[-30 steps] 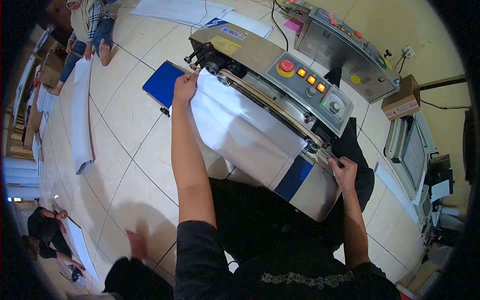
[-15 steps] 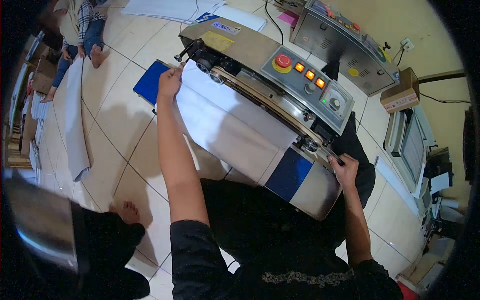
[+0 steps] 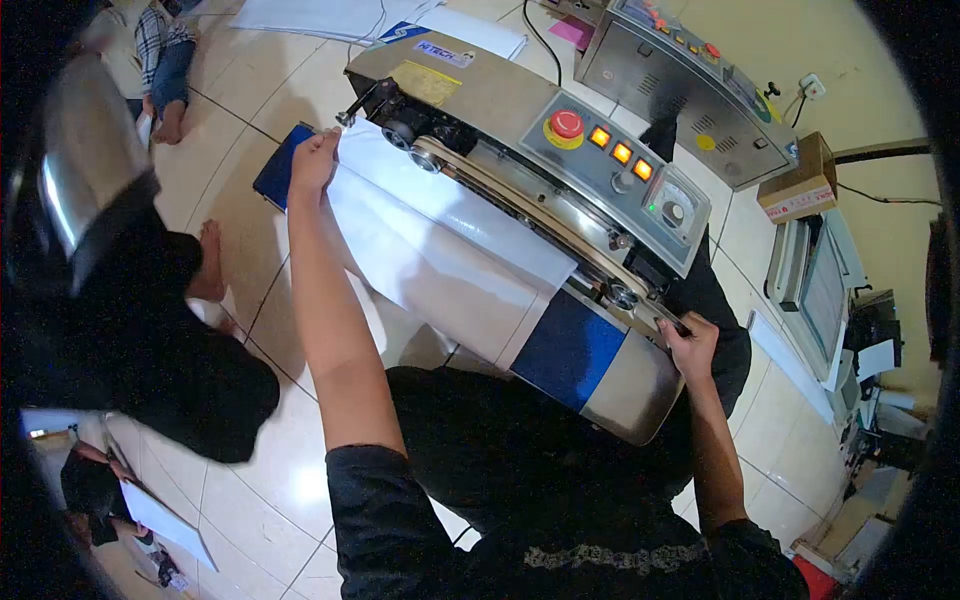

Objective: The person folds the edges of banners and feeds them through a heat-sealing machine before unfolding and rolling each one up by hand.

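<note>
A metal band sealer (image 3: 490, 85) with lit orange switches and a red stop button stands in front of me. A long white plastic bag (image 3: 420, 260) lies across its blue conveyor belt (image 3: 570, 345), its upper edge along the sealing bands. My left hand (image 3: 315, 165) is closed on the bag's far-left corner, beside the rollers. My right hand (image 3: 692, 345) is closed around the end of a flat metal bar (image 3: 668, 318) at the sealer's right end. Its fingertips are partly hidden.
A second metal machine (image 3: 690, 95) and a cardboard box (image 3: 800, 180) stand at the right. A person in black (image 3: 130, 310) is close on my left. Other people sit or work at the left edge. White sheets (image 3: 300, 15) lie on the tiled floor behind the sealer.
The bag and my left hand have shifted left along the belt. My right hand stays put. The person in black has moved forward on my left, and another person shows at the lower left.
</note>
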`<state>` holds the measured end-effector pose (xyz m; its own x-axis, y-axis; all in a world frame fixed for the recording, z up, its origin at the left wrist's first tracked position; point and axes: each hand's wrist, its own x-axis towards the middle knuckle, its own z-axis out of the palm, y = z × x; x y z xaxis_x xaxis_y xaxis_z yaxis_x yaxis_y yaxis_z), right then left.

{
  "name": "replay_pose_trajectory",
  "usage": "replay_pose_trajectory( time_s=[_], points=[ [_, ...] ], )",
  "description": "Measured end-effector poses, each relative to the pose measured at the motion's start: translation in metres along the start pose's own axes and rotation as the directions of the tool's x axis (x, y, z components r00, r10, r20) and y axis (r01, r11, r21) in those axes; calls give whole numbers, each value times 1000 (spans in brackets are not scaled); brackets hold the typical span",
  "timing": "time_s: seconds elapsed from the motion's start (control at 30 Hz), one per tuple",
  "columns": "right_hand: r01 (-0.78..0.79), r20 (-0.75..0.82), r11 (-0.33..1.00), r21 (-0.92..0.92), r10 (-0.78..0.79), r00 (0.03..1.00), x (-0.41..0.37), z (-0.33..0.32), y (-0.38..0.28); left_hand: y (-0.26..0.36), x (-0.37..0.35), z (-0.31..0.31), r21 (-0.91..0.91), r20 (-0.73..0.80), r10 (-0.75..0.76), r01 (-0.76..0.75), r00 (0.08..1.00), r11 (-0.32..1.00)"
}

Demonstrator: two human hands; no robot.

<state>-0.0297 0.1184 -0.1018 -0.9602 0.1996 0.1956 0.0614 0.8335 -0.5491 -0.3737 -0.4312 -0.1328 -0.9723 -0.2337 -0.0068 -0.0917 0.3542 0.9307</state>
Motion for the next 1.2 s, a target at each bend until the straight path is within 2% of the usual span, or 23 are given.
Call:
replay_pose_trajectory(
  time_s=[0.2, 0.3, 0.33, 0.37, 0.43, 0.53, 0.57, 0.63, 0.87, 0.93, 0.97, 1.03, 1.2],
  points=[
    [32, -9, 999, -2, -32, 999, 1, 0, 0, -4, 14, -10, 50, 29, -78, 77, 997, 996],
    [33, -7, 999, -43, -33, 999, 0, 1, 4, -16, 30, -13, -28, 92, -93, 96, 991, 995],
    [24, -12, 998, -51, -25, 1000, 0, 0, 3, -22, 42, -23, 70, 136, -183, 174, 974, 982],
    [35, -19, 999, -21, -35, 999, 1, 1, 0, -31, 53, -18, -97, 158, -190, 207, 969, 974],
    [48, -26, 999, 4, -48, 998, 1, 0, 2, 22, 24, -26, 136, 228, -213, 186, 950, 973],
    [25, -21, 1000, -16, -25, 999, -1, 5, 8, 26, 25, -27, 72, 275, -216, 204, 937, 976],
    [19, -27, 1000, -1, -19, 999, -2, 5, 8, 20, 30, -26, 68, 275, -216, 205, 937, 976],
    [12, -32, 1000, 11, -12, 999, -1, 5, 8, -1, 46, -26, -106, 186, -236, 259, 954, 960],
    [4, -19, 1000, -15, -4, 1000, -1, 1, 2, 8, 48, -29, -225, 160, -231, 263, 960, 938],
    [-2, -22, 1000, -9, 2, 1000, -1, 1, 0, 5, 52, -27, -319, 160, -199, 241, 967, 916],
    [4, -15, 1000, -21, -4, 1000, -1, 0, 1, 5, 55, -28, -319, 160, -189, 232, 969, 919],
    [11, -11, 1000, -28, -11, 1000, 0, 1, -1, -1, 63, -32, -172, 97, -209, 223, 973, 960],
    [16, -16, 1000, -16, -16, 1000, -1, 2, 4, -20, 74, -25, -271, 30, -112, 116, 993, 956]
  ],
)
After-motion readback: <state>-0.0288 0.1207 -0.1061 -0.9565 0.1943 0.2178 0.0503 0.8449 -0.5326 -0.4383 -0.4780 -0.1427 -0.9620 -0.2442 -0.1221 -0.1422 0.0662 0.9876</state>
